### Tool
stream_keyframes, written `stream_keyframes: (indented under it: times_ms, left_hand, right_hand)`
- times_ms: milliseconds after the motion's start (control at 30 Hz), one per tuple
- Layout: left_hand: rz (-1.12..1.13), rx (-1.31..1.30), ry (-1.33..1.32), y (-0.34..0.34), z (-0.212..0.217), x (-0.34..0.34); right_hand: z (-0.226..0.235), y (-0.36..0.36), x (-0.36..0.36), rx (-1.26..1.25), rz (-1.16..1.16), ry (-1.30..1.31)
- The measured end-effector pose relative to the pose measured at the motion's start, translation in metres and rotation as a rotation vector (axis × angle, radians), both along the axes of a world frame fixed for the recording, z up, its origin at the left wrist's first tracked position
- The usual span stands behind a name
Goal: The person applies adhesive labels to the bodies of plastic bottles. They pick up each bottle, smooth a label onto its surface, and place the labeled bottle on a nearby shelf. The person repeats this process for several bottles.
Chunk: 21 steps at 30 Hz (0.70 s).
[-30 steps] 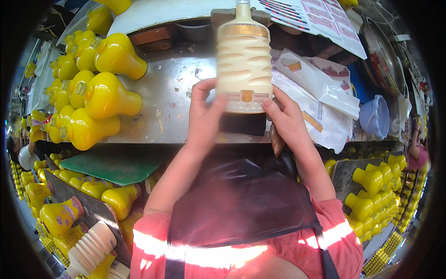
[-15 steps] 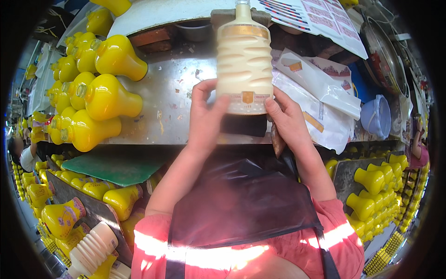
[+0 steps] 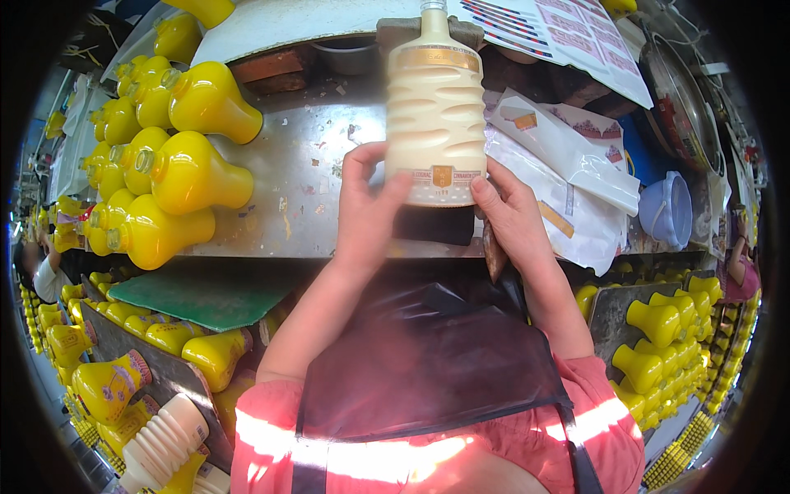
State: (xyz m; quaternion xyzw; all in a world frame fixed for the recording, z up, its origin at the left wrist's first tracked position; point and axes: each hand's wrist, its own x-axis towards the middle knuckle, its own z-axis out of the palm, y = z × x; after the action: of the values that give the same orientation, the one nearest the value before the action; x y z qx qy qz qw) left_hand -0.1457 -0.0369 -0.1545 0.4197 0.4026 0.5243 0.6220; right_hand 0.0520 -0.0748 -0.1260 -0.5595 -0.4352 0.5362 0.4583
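A cream bottle (image 3: 436,115) with wavy ridges, a gold band and a printed label near its base lies at the middle of the bench, its neck away from me on a grey padded rest (image 3: 398,33). My left hand (image 3: 368,193) grips the left side of its base, thumb on top. On the opposite side my right hand (image 3: 512,210) closes round the base, thumb near the label. From under the right palm juts a brown pointed piece (image 3: 494,253); its kind I cannot make out. Both hands' undersides are hidden.
Glossy yellow bottles (image 3: 202,173) lie stacked on the left of the metal bench (image 3: 296,189). White decal sheets (image 3: 559,193) and a pale blue bucket (image 3: 666,207) are on the right. A green board (image 3: 206,292) sits lower left, near more yellow bottles. People are at both far edges.
The bottle and both hands appear slightly lower and to the right, and the label shows a little more turned. The grip stays the same.
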Motion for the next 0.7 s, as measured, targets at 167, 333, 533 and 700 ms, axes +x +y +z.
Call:
stream_keyframes:
  times_ms: [167,333,533,700]
  left_hand:
    - [-0.005,0.022,0.021,0.001,-0.005,-0.001]
    - [-0.006,0.033,0.001,0.001,-0.003,-0.001]
    - [-0.036,0.044,0.128,-0.001,0.004,-0.001]
    - [-0.028,0.132,0.233,0.005,0.001,0.000]
  right_hand:
    - [-0.008,-0.002,-0.002,0.048,-0.015,0.015]
    - [0.007,0.000,0.009,-0.058,-0.042,-0.077]
    - [0.050,0.013,0.029,0.088,-0.138,-0.034]
    - [0.061,0.019,-0.002,0.701,0.150,-0.826]
